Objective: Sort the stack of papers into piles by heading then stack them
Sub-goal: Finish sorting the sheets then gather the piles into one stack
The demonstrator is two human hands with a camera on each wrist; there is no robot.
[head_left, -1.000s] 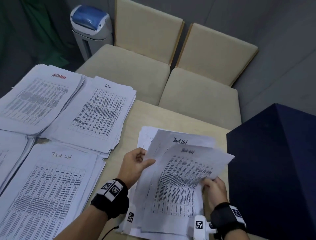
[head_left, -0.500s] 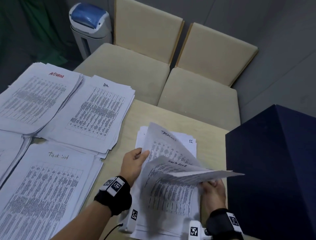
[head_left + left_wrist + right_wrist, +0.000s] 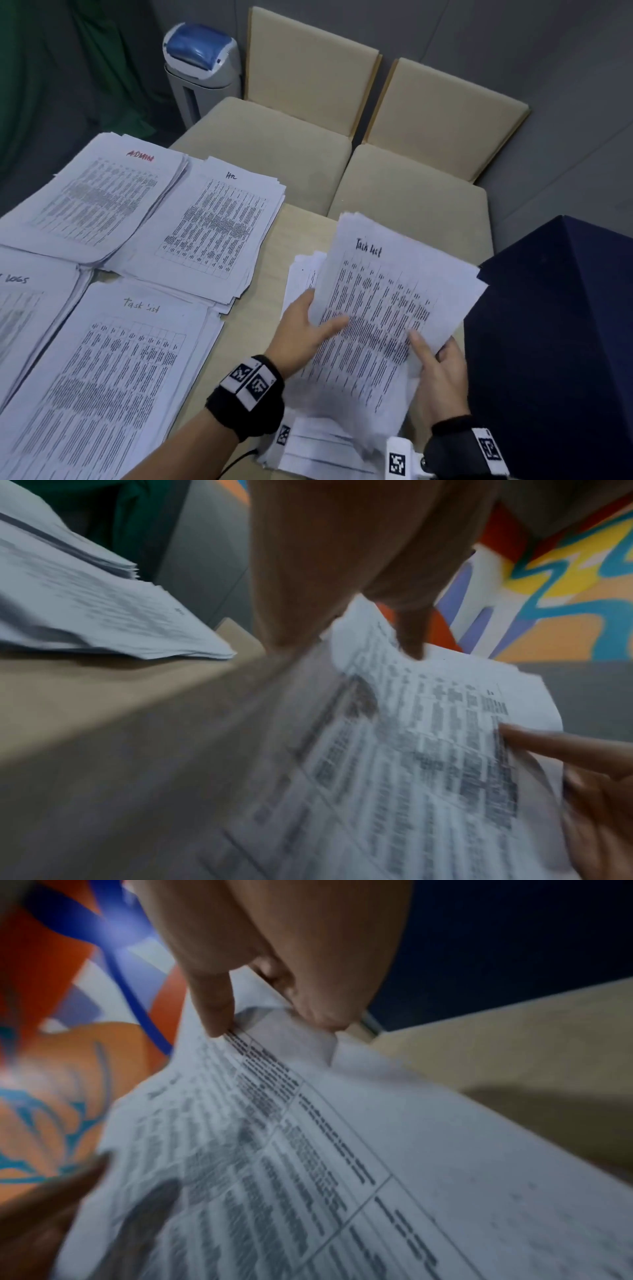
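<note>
White "Task list" sheet (image 3: 387, 308) held tilted above unsorted stack (image 3: 318, 445), right of sorted Task list pile (image 3: 102, 377). Left hand (image 3: 305, 332) fingers pinch its left edge; right hand (image 3: 442, 373) fingers pinch lower right edge.

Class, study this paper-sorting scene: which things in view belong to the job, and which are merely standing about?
Part of the job:
Task List sheet, gripped by the left hand and right hand
unsorted stack
ADMIN pile
HR pile
Task list pile
Logs pile

Standing about:
two beige chairs
bin with a blue lid
dark blue box
green cloth
</note>
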